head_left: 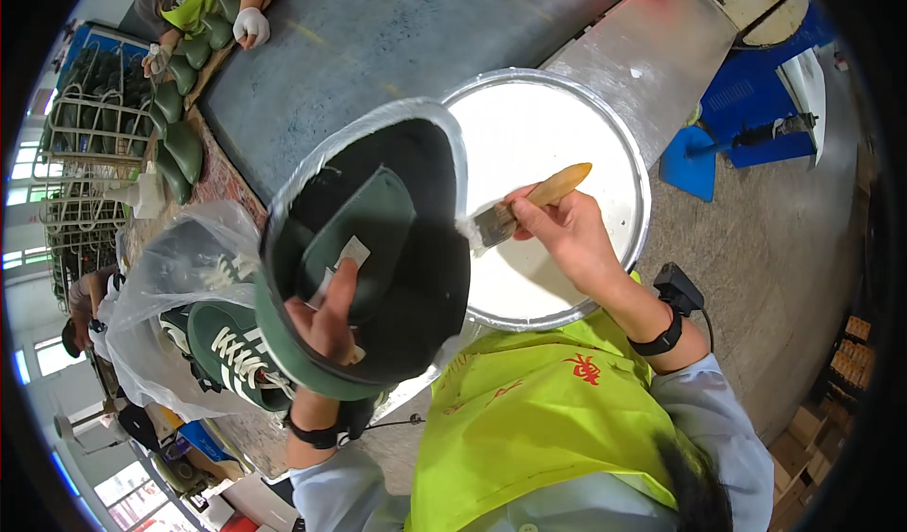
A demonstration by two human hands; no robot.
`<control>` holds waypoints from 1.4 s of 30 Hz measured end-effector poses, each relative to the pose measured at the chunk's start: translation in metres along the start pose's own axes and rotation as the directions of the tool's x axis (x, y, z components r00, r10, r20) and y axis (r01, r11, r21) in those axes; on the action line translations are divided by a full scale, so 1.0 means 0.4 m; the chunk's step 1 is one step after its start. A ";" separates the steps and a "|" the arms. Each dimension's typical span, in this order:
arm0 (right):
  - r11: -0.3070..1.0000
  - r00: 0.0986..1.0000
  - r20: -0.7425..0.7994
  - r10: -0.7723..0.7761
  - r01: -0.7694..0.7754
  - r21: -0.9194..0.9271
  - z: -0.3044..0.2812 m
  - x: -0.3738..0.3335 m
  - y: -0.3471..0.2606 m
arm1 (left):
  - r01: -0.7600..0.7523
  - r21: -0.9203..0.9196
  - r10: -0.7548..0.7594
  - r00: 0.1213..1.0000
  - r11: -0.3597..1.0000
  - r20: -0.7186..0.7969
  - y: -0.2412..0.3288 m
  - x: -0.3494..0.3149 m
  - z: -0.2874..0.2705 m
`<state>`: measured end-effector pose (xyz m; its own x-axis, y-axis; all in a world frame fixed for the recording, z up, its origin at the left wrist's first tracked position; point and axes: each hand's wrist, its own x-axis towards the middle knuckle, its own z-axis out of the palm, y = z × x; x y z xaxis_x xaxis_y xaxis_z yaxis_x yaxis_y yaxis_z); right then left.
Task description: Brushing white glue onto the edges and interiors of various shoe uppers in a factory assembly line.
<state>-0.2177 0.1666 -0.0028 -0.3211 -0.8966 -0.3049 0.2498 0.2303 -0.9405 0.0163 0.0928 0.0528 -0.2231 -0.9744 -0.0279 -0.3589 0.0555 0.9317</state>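
Note:
My left hand (328, 322) is closed on a dark green shoe upper (307, 354), its thumb and some fingers showing inside the hollow. The open side of the upper faces me; a pale, wet-looking coating runs along its rim. Inside, a green tongue-like flap carries a small white label (353, 250). Between the thumb and fingers of my right hand (572, 239) is a paintbrush (559, 184) with a wooden handle. Its whitened bristles are at the right rim of the upper; whether they touch is hard to tell. Below lies a wide round tub (645, 187) of white liquid.
Green lace-up shoe uppers (231, 343) lie in a clear plastic bag (179, 277) at left. Beyond the grey work surface (312, 60), another person with a gloved hand (250, 26) is beside a row of green shoe-shaped pieces (182, 149). Wire racks (90, 173) stand far left; blue equipment (746, 121) right.

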 end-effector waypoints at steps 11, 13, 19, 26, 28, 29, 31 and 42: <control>0.904 0.892 -0.151 -0.426 0.424 -0.043 0.021 0.070 -0.135 | 0.461 -0.335 -0.312 0.856 0.822 0.412 -0.101 -0.030 0.059; 0.865 0.847 -0.185 -0.499 0.499 -0.048 0.021 0.096 -0.126 | 0.472 -0.370 -0.305 0.851 0.800 0.427 -0.114 -0.057 0.057; 0.969 0.976 -0.049 -0.214 0.206 -0.137 0.010 0.027 -0.034 | 0.459 -0.298 -0.359 0.871 0.837 0.335 -0.143 0.029 0.052; 0.985 0.984 0.041 -0.172 0.173 -0.004 0.006 -0.047 -0.099 | 0.474 -0.825 -0.104 0.879 0.309 0.466 -0.166 0.103 0.074; 0.962 0.962 0.230 -0.143 0.190 -0.196 0.008 -0.054 -0.114 | 0.247 -0.430 -0.150 0.957 0.868 0.248 -0.106 0.099 0.084; 0.911 0.953 0.222 -0.205 0.269 -0.313 0.007 -0.046 -0.105 | 0.301 -0.514 -0.192 0.948 0.804 0.254 -0.102 0.097 0.085; 0.846 0.908 0.165 -0.386 0.419 -0.330 0.009 -0.013 -0.068 | 0.270 -0.372 -0.209 0.958 0.888 0.197 -0.108 0.084 0.082; 0.809 0.828 0.278 -0.487 0.548 -0.212 -0.005 -0.025 -0.063 | -0.172 0.032 0.173 0.984 0.985 -0.036 -0.156 0.130 0.077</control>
<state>-0.2227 0.1705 0.0238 -0.1332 -0.9596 0.2479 -0.1676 -0.2247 -0.9599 -0.0007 0.0452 -0.0178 -0.2494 -0.9573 0.1465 -0.3445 0.2290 0.9104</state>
